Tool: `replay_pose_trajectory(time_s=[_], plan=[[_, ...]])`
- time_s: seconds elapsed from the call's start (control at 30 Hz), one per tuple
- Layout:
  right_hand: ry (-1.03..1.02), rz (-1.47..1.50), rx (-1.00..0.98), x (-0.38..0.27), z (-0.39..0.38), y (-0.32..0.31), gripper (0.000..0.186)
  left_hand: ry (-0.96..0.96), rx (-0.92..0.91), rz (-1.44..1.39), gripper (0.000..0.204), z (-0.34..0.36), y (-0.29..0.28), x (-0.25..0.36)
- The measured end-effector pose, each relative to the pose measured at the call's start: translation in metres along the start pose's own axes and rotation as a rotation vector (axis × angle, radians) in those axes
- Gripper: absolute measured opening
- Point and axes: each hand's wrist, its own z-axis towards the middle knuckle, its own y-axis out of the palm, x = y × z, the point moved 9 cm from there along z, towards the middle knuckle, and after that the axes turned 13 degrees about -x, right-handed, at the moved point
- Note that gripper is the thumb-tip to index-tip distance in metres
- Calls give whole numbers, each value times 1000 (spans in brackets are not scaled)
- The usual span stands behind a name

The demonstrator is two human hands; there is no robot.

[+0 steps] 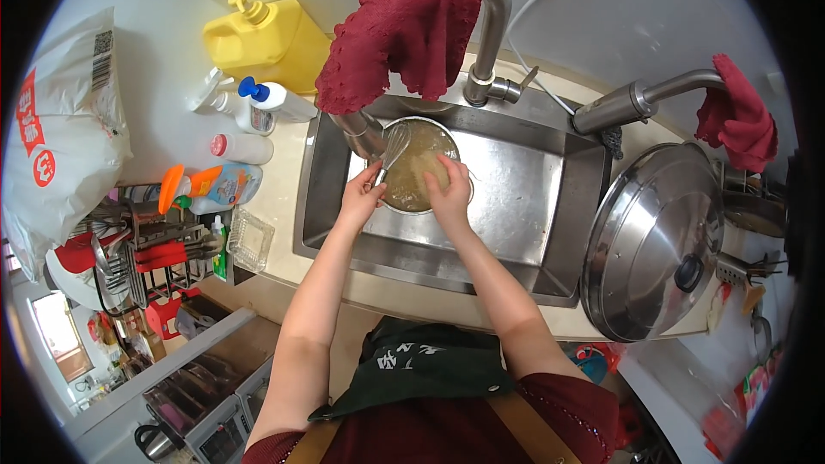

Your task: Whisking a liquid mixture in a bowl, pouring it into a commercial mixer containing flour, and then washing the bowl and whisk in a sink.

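My left hand (363,198) is closed round the handle of a wire whisk (396,146), its wire end tilted up over a round metal bowl (458,148). Cloudy brownish water (404,195) fills the bowl, which stands on the left side of the steel sink (516,198). My right hand (450,189) reaches over the bowl's right side, its fingers curled on a pale tan pad (427,170) that looks like a sponge or loofah. Its lower part is hard to tell from the water. The whisk and the pad are close together but apart.
A faucet (494,26) with a dark red cloth (404,34) over its spout hangs above the sink. Left of it stand a yellow jug (266,43) and several cleaning bottles. A large steel lid (653,249) leans at the right. A clear plastic tray (250,241) lies front left.
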Motion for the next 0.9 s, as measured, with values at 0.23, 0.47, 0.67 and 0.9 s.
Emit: replay_pose_trajectory(time_s=[0.23, 0.47, 0.67, 0.9], plan=[[-404, -523, -286, -72, 19, 63, 30, 177, 157, 289, 41, -7, -5, -2], [-392, -494, -228, -56, 25, 72, 29, 13, 160, 133, 44, -22, -4, 4], [-20, 30, -85, -7, 30, 29, 26, -89, 92, -279, 31, -8, 8, -9], [470, 596, 7, 65, -11, -12, 33, -320, -1, -1157, 25, 53, 26, -32]])
